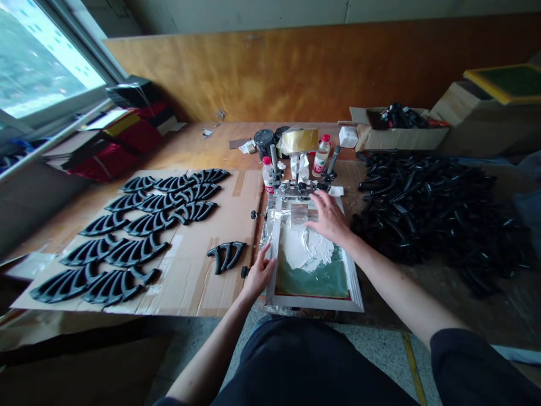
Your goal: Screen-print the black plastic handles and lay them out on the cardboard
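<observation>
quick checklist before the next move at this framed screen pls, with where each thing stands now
1. Left hand at the left edge of the metal frame: ok.
2. Right hand beside the metal block: ok; firm grip on it: cannot tell.
3. White paste on the green screen: ok, there is some; evenly spread: not ok, it is patchy, with green showing at the near end.
4. Lone black piece on the cardboard apart from the rows: ok.
5. Anything under the screen: cannot tell, hidden.
</observation>
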`<state>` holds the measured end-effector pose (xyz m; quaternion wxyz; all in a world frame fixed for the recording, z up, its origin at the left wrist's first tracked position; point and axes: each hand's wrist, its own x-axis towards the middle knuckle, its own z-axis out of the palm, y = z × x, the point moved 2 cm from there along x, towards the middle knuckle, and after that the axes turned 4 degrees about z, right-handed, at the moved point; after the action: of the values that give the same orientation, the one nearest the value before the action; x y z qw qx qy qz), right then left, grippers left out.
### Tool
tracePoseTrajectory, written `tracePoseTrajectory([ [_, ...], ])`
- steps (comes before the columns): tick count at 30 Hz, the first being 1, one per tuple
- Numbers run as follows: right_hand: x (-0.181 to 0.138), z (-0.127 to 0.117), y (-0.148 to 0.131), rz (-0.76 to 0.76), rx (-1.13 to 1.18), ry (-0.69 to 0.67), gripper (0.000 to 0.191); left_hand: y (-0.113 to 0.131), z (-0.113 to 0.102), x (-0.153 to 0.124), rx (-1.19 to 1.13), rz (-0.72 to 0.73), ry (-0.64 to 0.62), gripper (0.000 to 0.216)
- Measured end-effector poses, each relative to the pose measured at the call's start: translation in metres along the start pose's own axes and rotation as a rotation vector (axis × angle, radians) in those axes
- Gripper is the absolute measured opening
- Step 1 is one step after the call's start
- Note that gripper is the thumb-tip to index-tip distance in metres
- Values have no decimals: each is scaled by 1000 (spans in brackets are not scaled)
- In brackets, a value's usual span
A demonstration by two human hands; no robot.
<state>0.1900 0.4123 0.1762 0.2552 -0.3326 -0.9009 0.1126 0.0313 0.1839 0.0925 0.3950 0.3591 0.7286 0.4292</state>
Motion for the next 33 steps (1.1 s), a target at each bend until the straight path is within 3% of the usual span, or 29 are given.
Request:
tracePoseTrajectory([
  [3, 6, 27, -31, -14, -95, -270, 32, -7, 4, 5, 68, -5, -1, 60],
  [6, -12, 39, -37, -93, -79, -387, 7, -11, 4, 7, 89, -7, 0, 58],
  [11, -58, 22, -29, -469, 58, -448, 25, -20, 4, 8, 119, -8, 1, 57],
  [14, -65, 5, -22, -591, 69, -535, 28, -23, 5, 9, 124, -6, 3, 56],
  [17, -53, 1, -20, -531, 100, -581, 23, -22, 4, 9, 104, -13, 11, 56],
  [20, -45, 11, -26, -399, 109, -424, 22, -18, 3, 8, 82, -24, 14, 57],
  [23, -59, 19, -32, -411, 65, -325, 29, -12, 0, 5, 38, -40, 20, 60],
  [27, -75, 12, -33, -432, 78, -413, 28, -5, -1, 2, -24, -47, 30, 62],
  [30, -49, 7, -35, -322, 112, -416, 19, 3, -3, 0, -44, -45, 24, 62],
  [33, -1, 3, -38, -136, 90, -307, 41, 21, -10, -5, -79, -44, -12, 67],
])
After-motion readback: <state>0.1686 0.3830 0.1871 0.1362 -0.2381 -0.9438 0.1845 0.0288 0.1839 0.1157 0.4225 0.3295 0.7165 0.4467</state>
